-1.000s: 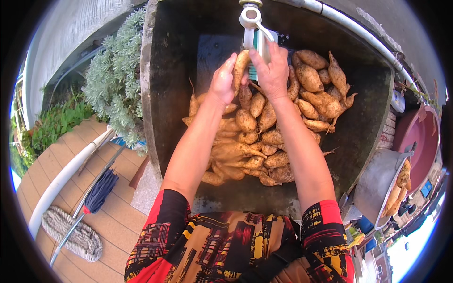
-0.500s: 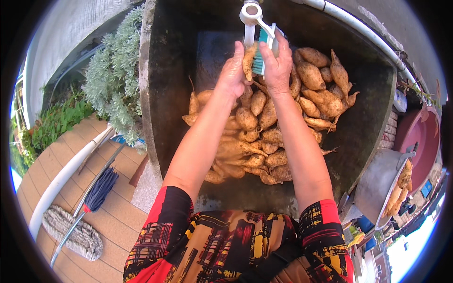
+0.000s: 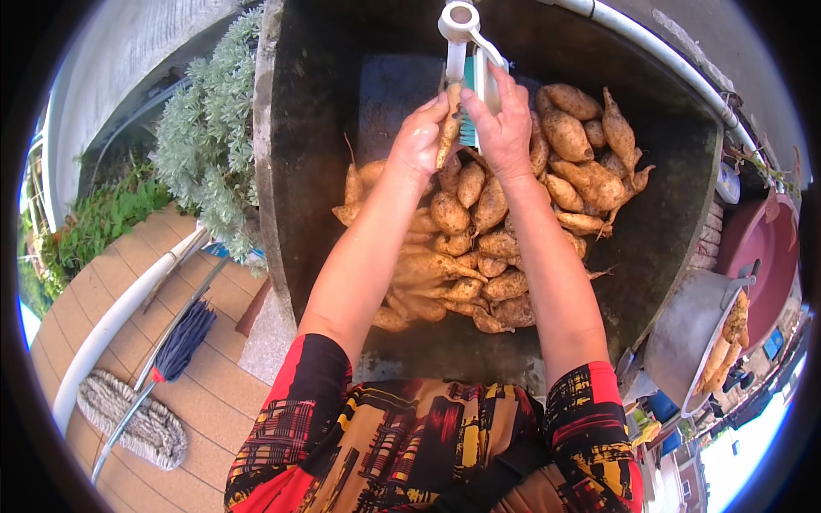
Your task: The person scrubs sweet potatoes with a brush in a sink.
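Observation:
My left hand [image 3: 420, 141] is closed around a slim sweet potato [image 3: 449, 124], held upright under the white tap [image 3: 457, 26]. Water seems to run down from the tap onto it. In my right hand [image 3: 505, 128] is a scrub brush [image 3: 484, 85] with a white back and green bristles. The bristles face the sweet potato and sit against its right side. Below and to the right of both hands, a pile of soil-specked sweet potatoes [image 3: 457, 214] lies in the dark stone sink [image 3: 637, 248]. My forearms hide part of that pile.
A metal pot [image 3: 684, 333] holding a few sweet potatoes and a reddish basin [image 3: 761, 244] stand right of the sink. To the left are a grey-green shrub [image 3: 209, 137], a dark-headed brush [image 3: 186, 342] and a grey mop [image 3: 132, 419] on tiles. A white pipe [image 3: 650, 43] runs along the back.
The sweet potato and my left hand have shifted slightly, the root now more slanted. My right hand has drawn the brush a little down and toward me.

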`<move>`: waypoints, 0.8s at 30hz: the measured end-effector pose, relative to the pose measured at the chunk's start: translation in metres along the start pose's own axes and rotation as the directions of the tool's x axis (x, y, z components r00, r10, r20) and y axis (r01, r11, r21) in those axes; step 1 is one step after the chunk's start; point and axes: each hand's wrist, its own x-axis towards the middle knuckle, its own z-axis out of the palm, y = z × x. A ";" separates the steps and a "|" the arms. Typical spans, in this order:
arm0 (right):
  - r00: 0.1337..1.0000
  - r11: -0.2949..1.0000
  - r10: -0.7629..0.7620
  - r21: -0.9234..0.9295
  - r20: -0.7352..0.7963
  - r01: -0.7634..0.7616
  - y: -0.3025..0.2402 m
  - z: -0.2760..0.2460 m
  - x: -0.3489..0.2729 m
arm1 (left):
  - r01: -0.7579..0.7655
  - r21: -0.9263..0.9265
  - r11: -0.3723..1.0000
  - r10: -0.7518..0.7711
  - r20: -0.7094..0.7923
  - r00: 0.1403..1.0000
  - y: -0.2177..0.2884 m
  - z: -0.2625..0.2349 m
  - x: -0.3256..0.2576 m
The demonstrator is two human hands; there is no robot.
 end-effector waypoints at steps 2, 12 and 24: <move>0.993 0.995 -0.035 -0.087 0.117 0.046 -0.026 0.007 -0.025 | 0.010 0.031 0.999 -0.010 -0.019 1.000 0.011 0.001 -0.001; 0.972 0.991 0.023 0.121 0.233 -0.053 -0.018 -0.055 -0.077 | 0.088 0.096 0.991 -0.103 0.168 0.980 0.021 -0.029 0.015; 0.989 0.979 0.146 0.147 -0.027 -0.140 -0.019 -0.070 -0.059 | 0.041 0.350 0.936 -0.169 0.343 0.924 0.008 0.017 -0.022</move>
